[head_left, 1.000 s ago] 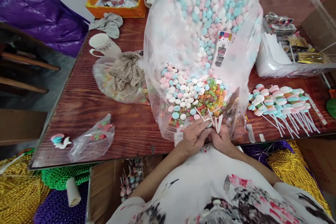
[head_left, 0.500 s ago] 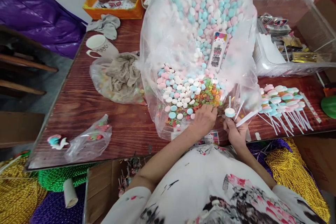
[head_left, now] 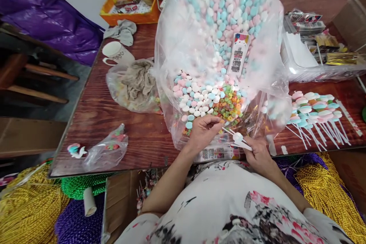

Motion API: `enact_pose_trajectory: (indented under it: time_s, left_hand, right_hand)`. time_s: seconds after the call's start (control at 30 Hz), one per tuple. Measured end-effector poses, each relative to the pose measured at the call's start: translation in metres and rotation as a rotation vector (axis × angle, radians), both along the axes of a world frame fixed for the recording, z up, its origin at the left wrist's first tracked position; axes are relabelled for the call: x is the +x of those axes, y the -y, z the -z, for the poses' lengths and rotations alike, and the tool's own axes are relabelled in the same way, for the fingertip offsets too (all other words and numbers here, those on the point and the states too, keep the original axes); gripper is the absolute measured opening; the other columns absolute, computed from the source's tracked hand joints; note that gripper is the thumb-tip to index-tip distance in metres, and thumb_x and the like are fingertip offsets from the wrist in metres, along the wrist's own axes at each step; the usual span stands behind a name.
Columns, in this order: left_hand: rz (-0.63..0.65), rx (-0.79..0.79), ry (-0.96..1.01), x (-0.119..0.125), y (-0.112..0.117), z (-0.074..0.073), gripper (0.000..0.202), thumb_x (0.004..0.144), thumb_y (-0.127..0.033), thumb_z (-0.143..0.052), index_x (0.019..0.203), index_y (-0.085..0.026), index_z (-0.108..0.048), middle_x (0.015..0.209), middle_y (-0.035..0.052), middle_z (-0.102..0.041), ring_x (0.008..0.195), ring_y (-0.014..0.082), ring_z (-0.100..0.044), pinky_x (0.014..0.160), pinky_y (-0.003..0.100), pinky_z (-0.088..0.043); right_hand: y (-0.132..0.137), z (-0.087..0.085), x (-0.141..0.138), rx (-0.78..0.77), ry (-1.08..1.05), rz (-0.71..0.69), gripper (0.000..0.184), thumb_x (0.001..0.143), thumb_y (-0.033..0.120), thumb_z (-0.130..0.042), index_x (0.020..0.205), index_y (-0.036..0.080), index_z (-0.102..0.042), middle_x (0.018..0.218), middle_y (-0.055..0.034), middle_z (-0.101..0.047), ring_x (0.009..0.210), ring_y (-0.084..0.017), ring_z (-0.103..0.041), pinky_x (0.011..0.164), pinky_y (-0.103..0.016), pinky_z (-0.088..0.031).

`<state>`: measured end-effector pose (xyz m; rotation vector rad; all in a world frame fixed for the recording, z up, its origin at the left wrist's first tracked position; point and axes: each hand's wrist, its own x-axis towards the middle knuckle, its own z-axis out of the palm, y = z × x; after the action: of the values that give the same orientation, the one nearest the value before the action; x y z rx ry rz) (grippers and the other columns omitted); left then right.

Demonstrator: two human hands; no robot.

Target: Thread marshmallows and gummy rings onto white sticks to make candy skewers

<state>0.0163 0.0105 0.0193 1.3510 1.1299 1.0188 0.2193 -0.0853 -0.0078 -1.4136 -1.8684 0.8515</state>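
A big clear plastic bag (head_left: pixel 177 42) lies open toward me, full of pastel pink, blue and white candies (head_left: pixel 197 97) with a patch of small coloured rings (head_left: pixel 228 106). My right hand (head_left: pixel 259 154) is closed round a bundle of white sticks (head_left: pixel 238 141); one stick carries a pale round candy. My left hand (head_left: pixel 201 131) hovers at the bag's mouth beside the rings, its fingertips pinched together close to the stick tips; what they hold is too small to make out.
Finished candy skewers (head_left: pixel 314 110) lie in a row at the right. A clear bin (head_left: pixel 323 72) of wrappers stands behind them. Left of the bag are a cloth in a plastic bag (head_left: pixel 134 84), a white mug (head_left: pixel 116 53), an orange tray (head_left: pixel 128 7) and a small bag (head_left: pixel 107 150).
My right hand has dropped and tipped the sticks leftward, from upright to nearly flat. My left hand has drawn back out of the rings toward the stick tips.
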Motion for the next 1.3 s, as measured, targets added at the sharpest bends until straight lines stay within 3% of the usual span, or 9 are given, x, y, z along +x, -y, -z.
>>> enact_pose_trajectory:
  time_s: [0.27, 0.43, 0.77, 1.0, 1.13, 1.3]
  left_hand:
    - [-0.012, 0.464, -0.285, -0.009, 0.011, -0.003, 0.009, 0.08, -0.016, -0.068, 0.085, -0.018, -0.075, 0.08, 0.0045, -0.071, 0.07, 0.0124, -0.065, 0.063, 0.024, -0.052]
    - [-0.03, 0.512, -0.33, -0.009, 0.011, 0.002, 0.009, 0.082, -0.015, -0.066, 0.086, -0.017, -0.073, 0.081, 0.0043, -0.072, 0.073, 0.0133, -0.067, 0.066, 0.024, -0.053]
    - [0.013, 0.772, -0.546, -0.01, 0.014, 0.007, 0.015, 0.086, -0.014, -0.056, 0.093, -0.018, -0.069, 0.087, 0.0081, -0.07, 0.082, 0.018, -0.065, 0.076, 0.034, -0.054]
    - [0.004, 0.691, -0.348, -0.011, 0.014, 0.008, 0.011, 0.084, -0.018, -0.064, 0.091, -0.019, -0.072, 0.085, 0.0066, -0.072, 0.079, 0.0173, -0.067, 0.073, 0.032, -0.055]
    - [-0.051, 0.483, -0.129, -0.014, 0.014, 0.012, 0.008, 0.085, -0.019, -0.067, 0.088, -0.02, -0.075, 0.083, 0.0045, -0.073, 0.079, 0.0151, -0.068, 0.072, 0.029, -0.056]
    - [-0.183, 0.16, 0.199, -0.014, 0.012, 0.021, 0.01, 0.074, -0.026, -0.08, 0.078, -0.019, -0.073, 0.082, 0.0017, -0.071, 0.071, 0.012, -0.066, 0.064, 0.025, -0.056]
  right_hand:
    - [-0.005, 0.002, -0.005, -0.023, 0.114, -0.003, 0.02, 0.083, 0.007, -0.043, 0.082, 0.019, -0.059, 0.068, -0.0007, -0.06, 0.06, -0.015, -0.052, 0.061, -0.026, -0.034]
    - [-0.002, 0.004, -0.008, -0.019, 0.128, -0.024, 0.025, 0.083, 0.006, -0.042, 0.093, 0.018, -0.062, 0.076, -0.0034, -0.066, 0.067, -0.018, -0.058, 0.065, -0.026, -0.037]
    - [-0.005, 0.006, -0.009, -0.046, 0.371, -0.026, 0.027, 0.078, 0.004, -0.043, 0.091, 0.017, -0.062, 0.08, -0.0059, -0.071, 0.068, -0.019, -0.06, 0.063, -0.027, -0.035]
    - [-0.009, 0.006, -0.012, -0.026, 0.258, 0.01, 0.026, 0.078, 0.003, -0.042, 0.089, 0.018, -0.061, 0.078, -0.0047, -0.07, 0.065, -0.018, -0.058, 0.063, -0.026, -0.036]
    - [-0.009, 0.005, -0.018, -0.024, 0.106, -0.005, 0.023, 0.08, 0.003, -0.041, 0.083, 0.019, -0.057, 0.071, -0.0014, -0.063, 0.06, -0.016, -0.052, 0.06, -0.025, -0.035]
    - [-0.01, 0.0, -0.022, -0.002, 0.001, -0.033, 0.021, 0.081, 0.005, -0.042, 0.084, 0.02, -0.056, 0.07, -0.0001, -0.06, 0.059, -0.015, -0.05, 0.059, -0.024, -0.034]
